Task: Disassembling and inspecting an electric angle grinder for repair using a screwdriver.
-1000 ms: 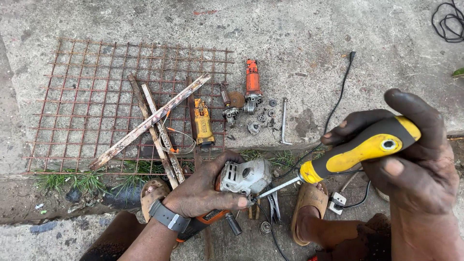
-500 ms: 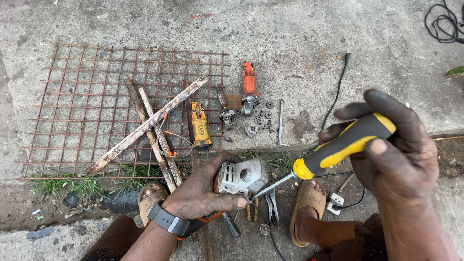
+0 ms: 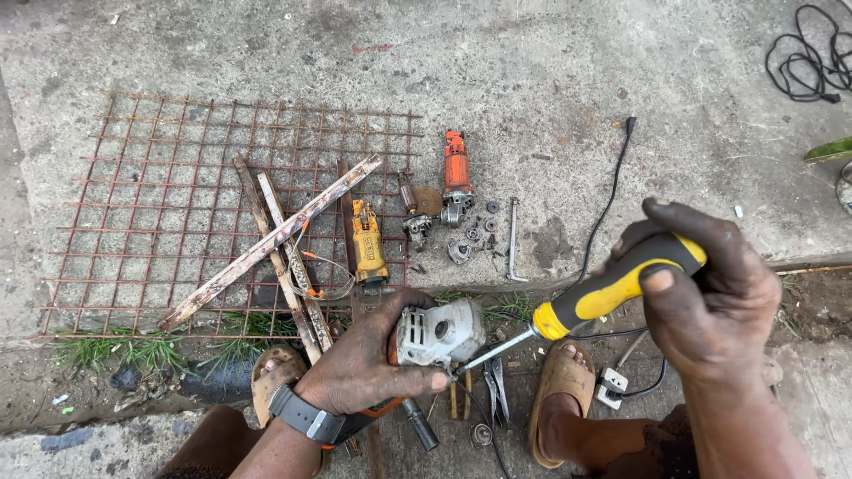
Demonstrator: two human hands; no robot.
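My left hand (image 3: 364, 368), with a watch on the wrist, grips an angle grinder (image 3: 439, 333) with a silver-grey gear head and an orange body, held low between my feet. My right hand (image 3: 710, 297) holds a yellow-and-black screwdriver (image 3: 603, 288) by its handle. The metal shaft slants down to the left, and its tip meets the grinder's head near my left fingertips.
A rusty wire mesh (image 3: 177, 204) lies on the concrete with wooden slats (image 3: 275, 235) across it. Beyond the grinder lie a yellow tool body (image 3: 366, 241), an orange grinder (image 3: 456, 173), small loose parts (image 3: 475, 235) and a wrench (image 3: 512, 239). Black cable (image 3: 612, 195) runs right; pliers (image 3: 497, 390) lie near my sandalled feet.
My right hand has lowered and swung the screwdriver down to the left, bringing its tip onto the grinder head. The left hand keeps its grip on the grinder.
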